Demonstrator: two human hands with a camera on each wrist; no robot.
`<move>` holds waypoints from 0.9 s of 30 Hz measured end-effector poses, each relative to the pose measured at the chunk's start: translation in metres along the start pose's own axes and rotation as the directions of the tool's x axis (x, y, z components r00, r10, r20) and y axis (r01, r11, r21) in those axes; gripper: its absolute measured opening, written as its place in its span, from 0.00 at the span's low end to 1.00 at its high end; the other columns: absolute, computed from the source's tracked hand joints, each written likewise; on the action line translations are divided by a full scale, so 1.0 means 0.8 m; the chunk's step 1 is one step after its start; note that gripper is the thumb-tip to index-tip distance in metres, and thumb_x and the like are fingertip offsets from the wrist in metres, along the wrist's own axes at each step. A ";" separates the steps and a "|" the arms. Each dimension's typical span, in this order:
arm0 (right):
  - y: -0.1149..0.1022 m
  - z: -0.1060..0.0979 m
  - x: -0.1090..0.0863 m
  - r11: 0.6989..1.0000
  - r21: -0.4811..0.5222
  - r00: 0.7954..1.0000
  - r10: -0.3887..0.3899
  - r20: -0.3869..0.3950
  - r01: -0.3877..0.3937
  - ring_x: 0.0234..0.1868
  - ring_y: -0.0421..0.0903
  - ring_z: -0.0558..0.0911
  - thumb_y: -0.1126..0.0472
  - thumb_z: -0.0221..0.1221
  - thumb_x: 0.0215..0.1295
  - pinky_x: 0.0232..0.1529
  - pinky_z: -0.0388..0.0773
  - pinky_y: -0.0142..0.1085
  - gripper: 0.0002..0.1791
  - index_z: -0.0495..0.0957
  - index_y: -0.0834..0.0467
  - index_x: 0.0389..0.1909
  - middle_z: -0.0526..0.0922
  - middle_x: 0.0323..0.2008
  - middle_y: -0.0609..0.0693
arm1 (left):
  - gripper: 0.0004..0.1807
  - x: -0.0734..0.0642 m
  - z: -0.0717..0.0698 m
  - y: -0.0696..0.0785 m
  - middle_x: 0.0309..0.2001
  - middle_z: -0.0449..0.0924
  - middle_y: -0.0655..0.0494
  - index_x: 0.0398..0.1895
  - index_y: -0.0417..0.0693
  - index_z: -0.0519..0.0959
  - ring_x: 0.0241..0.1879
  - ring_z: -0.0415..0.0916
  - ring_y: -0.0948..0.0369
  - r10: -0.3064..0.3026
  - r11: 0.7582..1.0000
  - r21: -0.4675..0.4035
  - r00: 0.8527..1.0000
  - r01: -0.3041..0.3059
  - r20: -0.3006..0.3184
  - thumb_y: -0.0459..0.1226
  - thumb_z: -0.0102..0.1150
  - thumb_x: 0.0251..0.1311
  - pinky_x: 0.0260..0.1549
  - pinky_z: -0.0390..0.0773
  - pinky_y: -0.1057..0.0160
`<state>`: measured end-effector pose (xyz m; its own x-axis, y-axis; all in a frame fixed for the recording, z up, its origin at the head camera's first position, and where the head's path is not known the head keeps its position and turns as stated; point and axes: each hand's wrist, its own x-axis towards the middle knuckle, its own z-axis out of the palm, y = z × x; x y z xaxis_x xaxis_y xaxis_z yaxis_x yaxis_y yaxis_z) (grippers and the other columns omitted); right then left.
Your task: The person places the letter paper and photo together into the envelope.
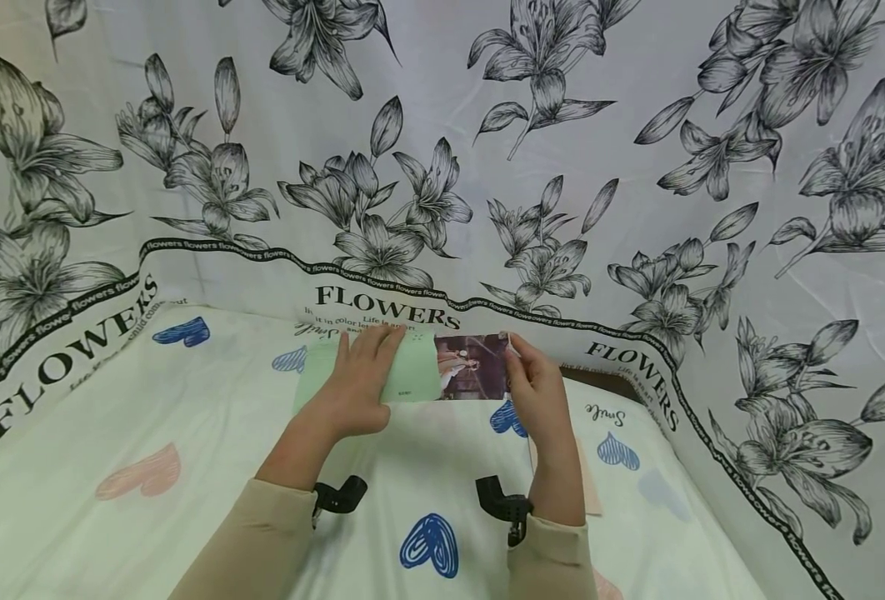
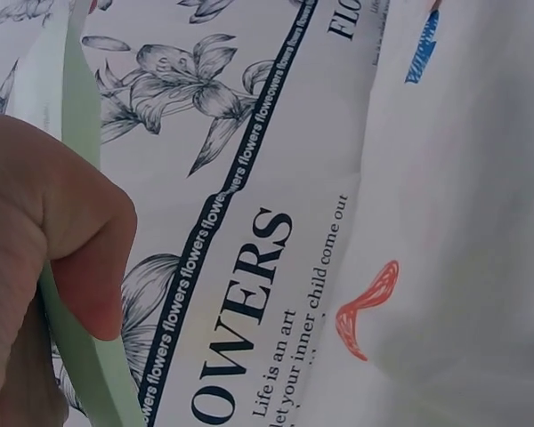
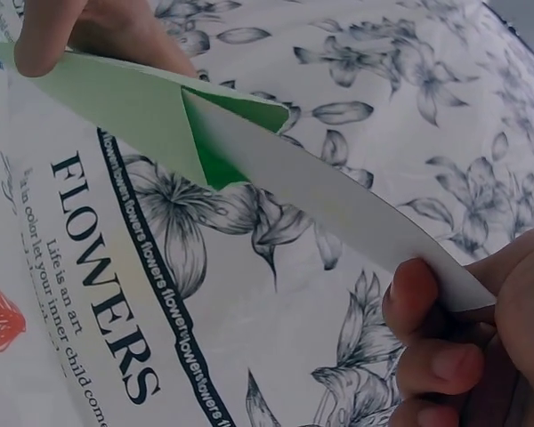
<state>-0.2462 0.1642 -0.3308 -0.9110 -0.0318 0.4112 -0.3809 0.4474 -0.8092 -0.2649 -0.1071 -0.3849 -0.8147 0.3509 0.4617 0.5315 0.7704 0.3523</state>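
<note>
The left hand (image 1: 356, 379) pinches a pale-green flat paper envelope (image 1: 417, 367), apparently steadying its gaping end; the right hand (image 1: 545, 383) clamps the outer edge of a dark rectangular photo card (image 1: 480, 367), its other end inside the envelope, seemingly keeping both aligned; the right forearm (image 1: 558, 479) partly hides a pale-pink flat sheet (image 1: 591, 492) on white heart-printed cloth (image 1: 382, 483).

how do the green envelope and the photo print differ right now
Colour: the green envelope is pale green with small marks, while the photo print has a dark, purplish picture on one side and a pale back.
Position: the envelope is around one end of the photo print, whose other end sticks out.
Grip: the left hand holds the envelope; the right hand pinches the photo print.
Both are thin.
</note>
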 end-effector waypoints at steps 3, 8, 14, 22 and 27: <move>0.000 0.002 0.001 1.000 -0.007 1.000 0.009 0.028 -0.009 0.18 0.40 0.63 0.60 0.51 0.81 0.17 0.60 0.29 0.24 0.69 0.59 0.74 0.72 0.22 0.52 | 0.63 0.001 0.002 0.002 0.73 0.54 0.44 0.82 0.45 0.50 0.76 0.47 0.45 0.017 1.000 0.016 1.000 -0.017 -0.010 0.25 0.58 0.31 0.72 0.33 0.30; -0.001 0.008 0.003 0.999 -0.027 0.997 0.049 0.061 -0.047 0.16 0.41 0.65 0.57 0.50 0.81 0.17 0.64 0.30 0.25 0.68 0.59 0.74 0.71 0.21 0.50 | 0.63 0.002 0.004 0.008 0.73 0.55 0.44 0.82 0.46 0.50 0.76 0.48 0.46 0.013 0.999 0.030 1.000 -0.013 0.009 0.25 0.59 0.31 0.73 0.31 0.33; -0.001 0.012 0.003 0.993 -0.090 0.994 0.079 0.077 -0.072 0.21 0.48 0.76 0.51 0.49 0.81 0.24 0.75 0.38 0.27 0.67 0.53 0.76 0.78 0.28 0.55 | 0.63 0.002 0.005 0.010 0.74 0.54 0.42 0.83 0.47 0.48 0.77 0.47 0.45 -0.028 0.999 0.038 0.999 0.027 0.030 0.26 0.60 0.33 0.73 0.32 0.33; -0.001 0.011 0.003 0.991 -0.107 0.997 0.080 -0.002 -0.080 0.27 0.48 0.82 0.56 0.52 0.80 0.26 0.79 0.34 0.19 0.80 0.58 0.64 0.88 0.42 0.51 | 0.62 -0.001 0.003 0.005 0.74 0.55 0.40 0.83 0.46 0.49 0.76 0.47 0.42 -0.079 0.995 0.064 0.995 0.075 0.061 0.27 0.60 0.34 0.72 0.32 0.31; -0.008 0.024 0.002 0.993 -0.091 0.994 0.078 0.074 -0.071 0.30 0.52 0.83 0.58 0.54 0.78 0.31 0.82 0.38 0.17 0.82 0.59 0.61 0.88 0.42 0.51 | 0.61 -0.001 0.004 0.009 0.74 0.56 0.40 0.82 0.44 0.51 0.76 0.48 0.43 -0.070 0.996 0.065 0.994 0.064 0.080 0.26 0.59 0.34 0.72 0.33 0.30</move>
<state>-0.2485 0.1441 -0.3331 -0.9470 -0.0625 0.3150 -0.2992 0.5281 -0.7947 -0.2614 -0.1000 -0.3853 -0.8656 0.3378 0.3697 0.4616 0.8244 0.3275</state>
